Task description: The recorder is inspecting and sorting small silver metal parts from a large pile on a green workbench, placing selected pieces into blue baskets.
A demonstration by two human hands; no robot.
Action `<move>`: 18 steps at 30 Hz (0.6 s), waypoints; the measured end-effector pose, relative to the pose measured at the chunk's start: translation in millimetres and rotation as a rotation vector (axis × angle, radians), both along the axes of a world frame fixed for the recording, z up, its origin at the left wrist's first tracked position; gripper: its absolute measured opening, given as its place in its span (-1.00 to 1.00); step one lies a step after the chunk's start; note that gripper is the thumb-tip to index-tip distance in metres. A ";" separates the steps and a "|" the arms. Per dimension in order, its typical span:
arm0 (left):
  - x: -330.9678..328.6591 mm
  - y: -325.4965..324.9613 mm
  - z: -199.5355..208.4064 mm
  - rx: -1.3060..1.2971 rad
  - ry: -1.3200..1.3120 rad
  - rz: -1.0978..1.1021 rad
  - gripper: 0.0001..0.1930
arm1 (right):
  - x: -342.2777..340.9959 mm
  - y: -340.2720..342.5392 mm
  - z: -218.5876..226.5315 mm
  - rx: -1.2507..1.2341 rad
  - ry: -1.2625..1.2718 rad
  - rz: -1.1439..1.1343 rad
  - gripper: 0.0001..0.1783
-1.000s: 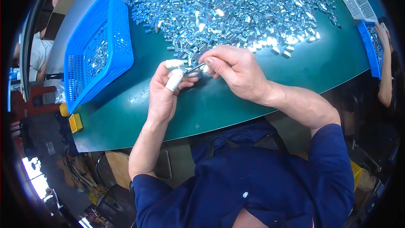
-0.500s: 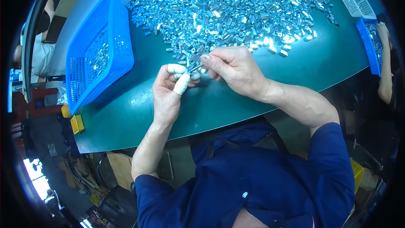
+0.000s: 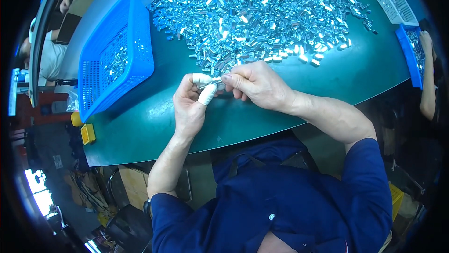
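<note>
Close together over the green table, both my hands are pinched around small metal parts. Thumb and fingertips of my left hand (image 3: 188, 108), wrapped in white finger covers, are closed on a small shiny metal piece, mostly hidden by the fingers. From the right, my right hand (image 3: 266, 87) pinches a thin metal rod (image 3: 217, 82) between thumb and forefinger, its far end at the left fingertips. Just beyond my hands spreads a large heap of small, silvery, hex-shaped metal pieces (image 3: 262, 19).
A blue perforated basket (image 3: 146, 61) with some metal pieces inside stands at the left, near a small yellow box (image 3: 87, 133). On the right are a white basket (image 3: 393, 0) and a blue tray (image 3: 415, 73), where another person's hand (image 3: 425, 42) rests. The green table (image 3: 280, 126) curves along my front.
The rod between my hands has gone from slanted to nearly level, and my right fingertips sit closer to the left ones. The whole view has shifted slightly.
</note>
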State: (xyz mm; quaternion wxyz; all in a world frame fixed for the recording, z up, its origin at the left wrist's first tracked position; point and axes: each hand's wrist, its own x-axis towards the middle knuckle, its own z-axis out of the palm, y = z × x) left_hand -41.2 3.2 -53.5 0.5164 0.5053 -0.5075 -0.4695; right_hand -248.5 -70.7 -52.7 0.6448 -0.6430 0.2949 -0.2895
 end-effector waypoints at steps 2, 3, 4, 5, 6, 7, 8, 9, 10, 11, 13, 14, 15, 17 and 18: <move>2.1 2.8 2.3 -0.001 -0.005 0.003 -0.81 | 0.0 -0.3 0.9 0.008 0.025 0.019 -0.55; 4.2 4.4 5.2 -0.001 -0.009 0.018 -0.83 | 0.3 0.3 1.7 0.004 0.021 0.021 -0.55; 7.1 5.9 8.8 -0.002 -0.013 0.034 -0.84 | 0.9 1.6 2.5 0.004 -0.030 0.001 -0.56; 11.7 4.2 13.5 -0.005 -0.014 0.031 -0.84 | -0.2 0.9 2.6 0.002 -0.078 -0.023 -0.57; 20.1 3.1 22.5 -0.115 -0.177 0.081 -0.85 | -1.7 -0.4 3.1 -0.001 -0.081 -0.025 -0.57; 29.9 1.7 32.3 -0.224 -0.340 0.130 -0.85 | -3.5 -2.0 2.8 -0.013 -0.104 -0.087 -0.58; 43.1 -1.0 44.2 -0.305 -0.408 0.221 -0.85 | -3.8 -2.9 2.4 -0.023 -0.130 -0.143 -0.58; 58.4 -7.2 56.9 -0.384 -0.475 0.311 -0.86 | -4.9 -4.6 2.9 -0.021 -0.133 -0.141 -0.58; 77.0 -14.2 73.0 -0.433 -0.549 0.372 -0.84 | -6.2 -6.3 5.6 -0.017 -0.133 -0.157 -0.58; 91.9 -20.1 89.9 -0.482 -0.628 0.437 -0.81 | -6.3 -7.2 8.3 -0.012 -0.136 -0.168 -0.58; 98.9 -27.7 115.3 -0.554 -1.172 0.653 -0.74 | -8.1 -4.1 12.2 -0.029 -0.139 -0.163 -0.57; 98.0 -31.7 115.7 -0.658 -1.254 0.655 -0.69 | -7.8 -4.0 10.4 -0.025 -0.134 -0.159 -0.57; 91.6 -33.1 111.3 -0.685 -1.248 0.562 -0.71 | -7.8 -4.6 9.3 -0.023 -0.129 -0.155 -0.57; 65.0 -32.9 88.5 -0.644 -1.172 0.295 -0.74 | -10.3 -6.8 8.6 -0.020 -0.125 -0.164 -0.58; 53.2 -30.3 74.3 -0.541 -1.141 0.152 -0.74 | -9.1 -6.8 9.6 -0.017 -0.128 -0.158 -0.58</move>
